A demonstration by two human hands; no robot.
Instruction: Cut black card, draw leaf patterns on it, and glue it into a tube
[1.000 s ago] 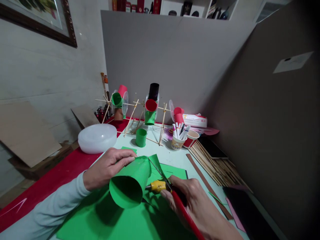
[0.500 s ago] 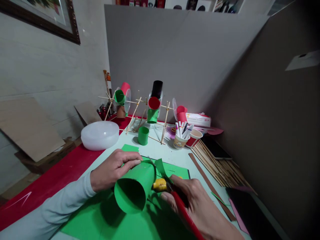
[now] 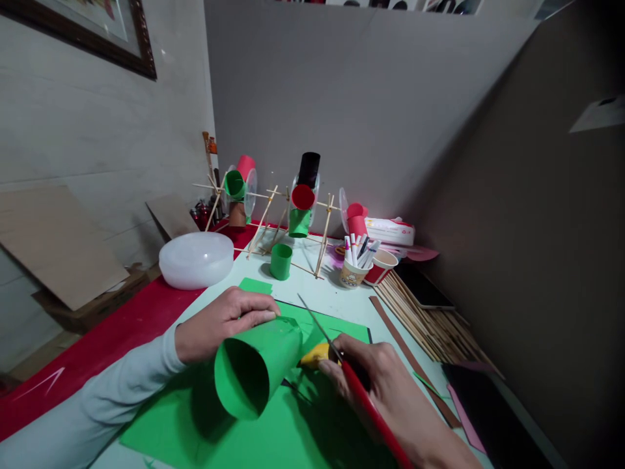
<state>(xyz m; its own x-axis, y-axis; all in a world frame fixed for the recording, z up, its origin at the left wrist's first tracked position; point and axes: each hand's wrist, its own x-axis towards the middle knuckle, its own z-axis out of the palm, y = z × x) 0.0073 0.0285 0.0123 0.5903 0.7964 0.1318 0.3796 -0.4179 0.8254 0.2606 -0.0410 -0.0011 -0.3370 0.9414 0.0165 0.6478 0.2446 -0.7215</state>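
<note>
While the left hand (image 3: 222, 320) wraps around a rolled green paper tube (image 3: 254, 368), open end toward camera, the right hand (image 3: 385, 391) beside it is clamped on red-handled scissors (image 3: 336, 361), blades parted, tip pointing away. Tube sits over a flat green sheet (image 3: 303, 430) on the worktop (image 3: 332, 296). Beyond the hands: small green cup (image 3: 280, 261), contents not visible; paper cup (image 3: 352, 274) full of markers; red cup (image 3: 381, 267) just beside it. White bowl (image 3: 196, 259) further left of left hand.
</note>
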